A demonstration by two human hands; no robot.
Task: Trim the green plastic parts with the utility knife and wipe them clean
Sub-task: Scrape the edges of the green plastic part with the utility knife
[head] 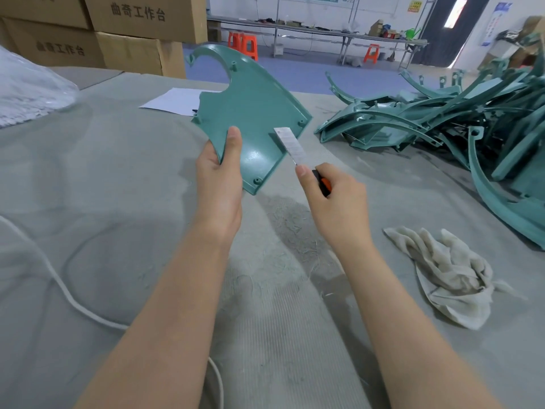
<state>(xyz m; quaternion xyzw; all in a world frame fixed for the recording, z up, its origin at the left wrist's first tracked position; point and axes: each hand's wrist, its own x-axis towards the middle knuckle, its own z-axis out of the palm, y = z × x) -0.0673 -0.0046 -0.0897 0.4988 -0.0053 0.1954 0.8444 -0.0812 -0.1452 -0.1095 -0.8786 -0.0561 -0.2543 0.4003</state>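
From the head view, my left hand [219,178] sits just left of the frame's centre. It grips the green plastic part [256,110] by its lower left edge, with my thumb [234,143] pressed flat on the face turned toward me and the other fingers hidden behind the panel. The part is lifted off the table and tilted, and it fans from my hand toward the upper middle of the frame, where its hooked tip curls over. My right hand [339,202] is right of centre and a little lower, its fingers curled round the orange and black handle of the utility knife [292,146], with one fingertip [302,171] laid along the top where the blade begins. The blade is extended, pointing up and left, and its tip lies over the part's lower right edge. I cannot tell whether the steel actually touches the plastic. My two hands are apart, with the part's lower corner between them. Fine shavings [292,231] are scattered on the grey table cover [118,187] beneath them. To the lower right lies a crumpled pale rag [448,270], well apart from my right hand. A tangled pile of green parts [413,122] fills the right side. A sheet of white paper [177,100] lies behind the held part, cardboard boxes [132,25] stand at upper left, and a white cord [59,284] curves across the lower left.
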